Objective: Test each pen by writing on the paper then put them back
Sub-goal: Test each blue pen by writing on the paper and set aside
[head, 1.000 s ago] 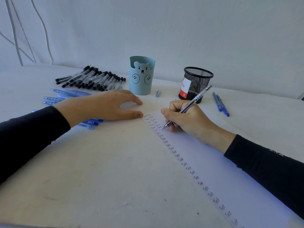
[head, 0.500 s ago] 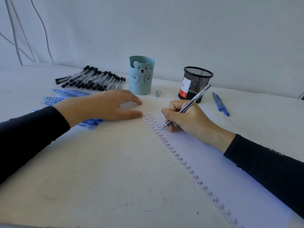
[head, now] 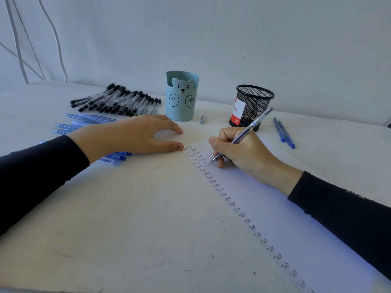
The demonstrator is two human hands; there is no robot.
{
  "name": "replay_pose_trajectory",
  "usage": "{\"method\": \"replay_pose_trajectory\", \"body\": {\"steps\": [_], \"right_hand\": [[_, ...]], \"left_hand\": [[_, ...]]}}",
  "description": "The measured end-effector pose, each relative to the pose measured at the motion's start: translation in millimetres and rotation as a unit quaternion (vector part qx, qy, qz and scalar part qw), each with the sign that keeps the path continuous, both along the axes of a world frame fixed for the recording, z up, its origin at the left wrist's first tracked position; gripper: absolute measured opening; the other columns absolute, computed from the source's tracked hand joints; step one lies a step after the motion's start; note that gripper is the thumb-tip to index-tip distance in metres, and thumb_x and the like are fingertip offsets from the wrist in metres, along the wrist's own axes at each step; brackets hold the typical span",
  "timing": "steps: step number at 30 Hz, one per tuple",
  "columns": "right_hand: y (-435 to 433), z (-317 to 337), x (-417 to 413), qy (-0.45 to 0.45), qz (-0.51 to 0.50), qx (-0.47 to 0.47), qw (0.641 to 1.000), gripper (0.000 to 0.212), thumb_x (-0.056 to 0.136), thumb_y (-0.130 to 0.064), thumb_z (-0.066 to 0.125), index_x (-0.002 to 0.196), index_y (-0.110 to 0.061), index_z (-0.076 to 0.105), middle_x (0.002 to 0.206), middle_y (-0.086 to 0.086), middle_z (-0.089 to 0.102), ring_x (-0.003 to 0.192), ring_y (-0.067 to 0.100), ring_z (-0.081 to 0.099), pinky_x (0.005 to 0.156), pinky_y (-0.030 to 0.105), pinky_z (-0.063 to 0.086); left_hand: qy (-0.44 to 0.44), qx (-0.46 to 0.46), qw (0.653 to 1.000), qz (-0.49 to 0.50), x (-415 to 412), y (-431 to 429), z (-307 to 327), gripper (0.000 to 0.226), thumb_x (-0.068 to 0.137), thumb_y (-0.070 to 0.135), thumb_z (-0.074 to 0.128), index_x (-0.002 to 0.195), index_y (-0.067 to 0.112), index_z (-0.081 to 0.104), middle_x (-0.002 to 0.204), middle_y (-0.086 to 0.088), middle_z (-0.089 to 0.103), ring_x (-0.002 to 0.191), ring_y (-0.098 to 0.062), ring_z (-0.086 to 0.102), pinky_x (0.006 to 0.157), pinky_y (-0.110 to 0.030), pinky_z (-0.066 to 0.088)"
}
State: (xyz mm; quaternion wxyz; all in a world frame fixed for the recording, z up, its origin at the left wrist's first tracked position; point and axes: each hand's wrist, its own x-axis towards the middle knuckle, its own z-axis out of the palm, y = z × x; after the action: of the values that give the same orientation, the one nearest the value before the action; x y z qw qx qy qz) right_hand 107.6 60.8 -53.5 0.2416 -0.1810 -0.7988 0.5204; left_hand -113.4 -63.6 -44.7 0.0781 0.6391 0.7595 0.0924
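My right hand (head: 241, 154) grips a clear pen (head: 251, 126) with a blue-marked barrel, its tip touching the white paper (head: 275, 212) beside a column of handwritten "Test" words. My left hand (head: 135, 135) rests flat on the table, its thumb tip touching the paper's top left corner. Under and behind my left hand lie several blue pens (head: 84, 120). A row of several black-capped pens (head: 118, 101) lies at the back left. A blue bear-faced pen cup (head: 182, 96) and a black mesh pen cup (head: 252, 106) stand at the back.
Two blue pens (head: 284, 133) lie to the right of the mesh cup. A small pen cap (head: 203, 119) lies between the two cups. The white wall stands close behind the table, with cables hanging at the left.
The pen tip has shifted slightly down and left along the second column of words as my right hand writes. My left hand has stayed in place.
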Motion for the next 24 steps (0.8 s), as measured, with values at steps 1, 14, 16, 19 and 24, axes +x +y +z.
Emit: {"method": "replay_pose_trajectory", "body": {"steps": [1, 14, 16, 19, 24], "right_hand": [[0.4, 0.0, 0.1, 0.005, -0.002, -0.001, 1.0, 0.044, 0.093, -0.011, 0.062, 0.053, -0.015, 0.045, 0.057, -0.003, 0.06, 0.047, 0.01, 0.056, 0.053, 0.021, 0.053], [-0.1, -0.5, -0.2, -0.002, -0.005, -0.008, 1.0, 0.045, 0.093, -0.011, 0.063, 0.051, -0.015, 0.046, 0.056, -0.003, 0.06, 0.046, 0.009, 0.055, 0.053, 0.022, 0.054], [0.3, -0.9, -0.3, -0.004, -0.009, -0.001, 1.0, 0.045, 0.093, -0.01, 0.063, 0.051, -0.015, 0.045, 0.056, -0.003, 0.06, 0.046, 0.009, 0.055, 0.053, 0.023, 0.053], [0.4, -0.4, 0.3, 0.001, -0.017, -0.001, 1.0, 0.046, 0.093, -0.01, 0.062, 0.05, -0.018, 0.047, 0.055, -0.003, 0.06, 0.045, 0.009, 0.054, 0.051, 0.019, 0.051], [3.3, 5.6, 2.3, 0.004, -0.034, 0.009, 0.999, 0.037, 0.09, -0.043, 0.062, 0.073, -0.011, 0.057, 0.046, 0.002, 0.053, 0.045, 0.013, 0.039, 0.047, 0.018, 0.034]], "left_hand": [[0.001, -0.001, 1.0, 0.0, 0.7, 0.2, 0.5, 0.071, 0.072, 0.084, 0.038, 0.133, 0.05, 0.046, 0.144, 0.022, 0.041, 0.125, -0.009, 0.047, 0.108, -0.033, 0.038], [0.002, 0.003, 1.0, -0.004, 0.4, -0.1, 0.1, 0.071, 0.072, 0.083, 0.038, 0.133, 0.049, 0.047, 0.144, 0.022, 0.041, 0.125, -0.009, 0.047, 0.108, -0.033, 0.038], [0.004, 0.004, 1.0, -0.004, 0.5, -0.2, 0.3, 0.071, 0.072, 0.083, 0.038, 0.133, 0.048, 0.047, 0.145, 0.022, 0.041, 0.126, -0.008, 0.046, 0.108, -0.033, 0.037], [0.008, 0.001, 1.0, -0.004, 0.3, 0.1, 0.5, 0.071, 0.072, 0.084, 0.037, 0.133, 0.049, 0.046, 0.145, 0.022, 0.041, 0.124, -0.008, 0.046, 0.107, -0.033, 0.038], [0.007, 0.005, 1.0, -0.006, -2.3, -0.1, -3.1, 0.074, 0.069, 0.091, 0.033, 0.131, 0.052, 0.046, 0.142, 0.026, 0.041, 0.123, -0.006, 0.047, 0.107, -0.033, 0.038]]}}
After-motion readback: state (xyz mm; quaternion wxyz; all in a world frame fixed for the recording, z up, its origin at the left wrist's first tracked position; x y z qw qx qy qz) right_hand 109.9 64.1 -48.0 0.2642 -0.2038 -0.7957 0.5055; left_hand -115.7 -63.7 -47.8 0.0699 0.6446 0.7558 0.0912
